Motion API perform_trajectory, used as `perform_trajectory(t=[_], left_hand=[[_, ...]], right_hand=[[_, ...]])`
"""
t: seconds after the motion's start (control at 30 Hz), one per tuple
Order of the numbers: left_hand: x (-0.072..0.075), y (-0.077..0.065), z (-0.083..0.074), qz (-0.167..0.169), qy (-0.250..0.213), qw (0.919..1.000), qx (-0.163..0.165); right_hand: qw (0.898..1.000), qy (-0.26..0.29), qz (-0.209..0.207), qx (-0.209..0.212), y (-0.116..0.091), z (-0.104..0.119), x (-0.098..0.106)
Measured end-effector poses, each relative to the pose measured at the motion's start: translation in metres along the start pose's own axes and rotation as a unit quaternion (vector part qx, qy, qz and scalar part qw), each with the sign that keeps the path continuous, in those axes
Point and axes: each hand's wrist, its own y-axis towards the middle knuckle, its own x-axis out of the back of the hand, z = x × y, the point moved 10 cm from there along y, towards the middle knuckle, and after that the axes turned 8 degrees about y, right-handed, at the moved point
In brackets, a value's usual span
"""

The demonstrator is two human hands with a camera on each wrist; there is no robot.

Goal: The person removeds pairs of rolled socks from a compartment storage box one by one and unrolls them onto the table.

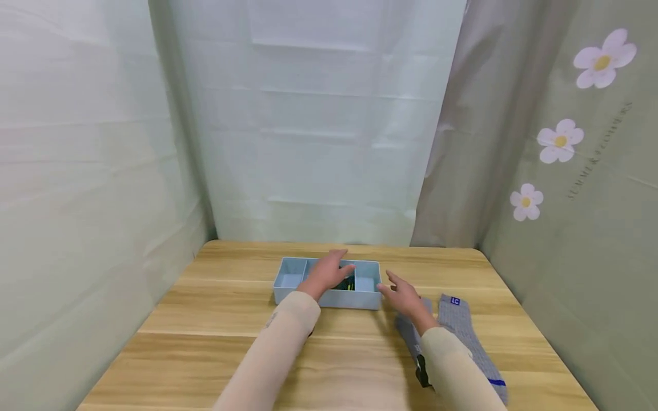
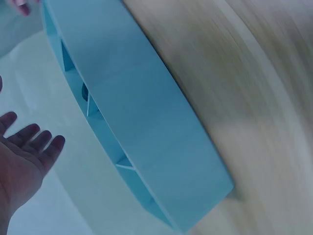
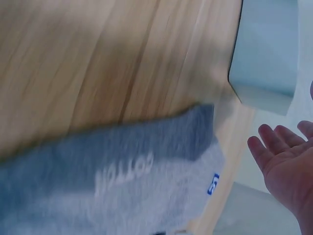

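Observation:
A light blue divided box [image 1: 349, 299] sits toward the far side of the table. My left hand [image 1: 328, 274] is over its middle, fingers spread and nothing held. In the left wrist view that hand [image 2: 27, 164] shows beyond the box wall, palm in sight. A dark bundle with yellow marks [image 1: 349, 283] lies in a middle compartment, partly hidden by the hand. My right hand [image 1: 406, 298] is by the box's right end, fingers extended and holding nothing. Below the right arm lies a grey sock [image 3: 146, 171] with white lettering, partly covered in the head view.
A second grey sock [image 1: 465, 328], with a blue label and a blue stripe, lies flat to the right of the right forearm. Pale curtains [image 1: 319, 142] hang behind the wooden table [image 1: 205, 342] and on both sides; the right one has flower prints.

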Motion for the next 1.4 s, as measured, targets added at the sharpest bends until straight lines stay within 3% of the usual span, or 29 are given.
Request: perform_trajectory(t=[0.2,0.37,0.53,0.7,1.0,1.17,1.4], left_hand=[[0.005,-0.001,0.015,-0.05,-0.071,0.9931,0.078],[0.003,-0.007,0.018,-0.101,-0.11,0.9824,0.112],[-0.008,-0.006,0.019,-0.129,-0.139,0.9721,0.138],[-0.019,-0.007,0.014,-0.148,-0.141,0.9694,0.135],[-0.026,-0.018,0.013,-0.203,-0.118,0.9579,0.166],[-0.029,-0.016,0.013,-0.205,-0.112,0.9557,0.18],[-0.035,-0.014,0.012,-0.201,-0.05,0.9546,0.214]], right_hand=[[1.0,0.022,-0.002,-0.015,0.006,-0.006,-0.009],[1.0,0.027,0.002,-0.011,0.005,-0.009,-0.013],[0.998,0.063,-0.003,0.01,0.007,-0.009,-0.014],[0.993,0.117,-0.011,-0.001,0.006,-0.016,-0.018],[0.99,0.138,-0.017,-0.022,0.006,-0.022,-0.023],[0.99,0.139,-0.022,-0.018,0.007,-0.021,-0.023],[0.99,0.133,-0.03,-0.025,0.004,-0.022,-0.024]])
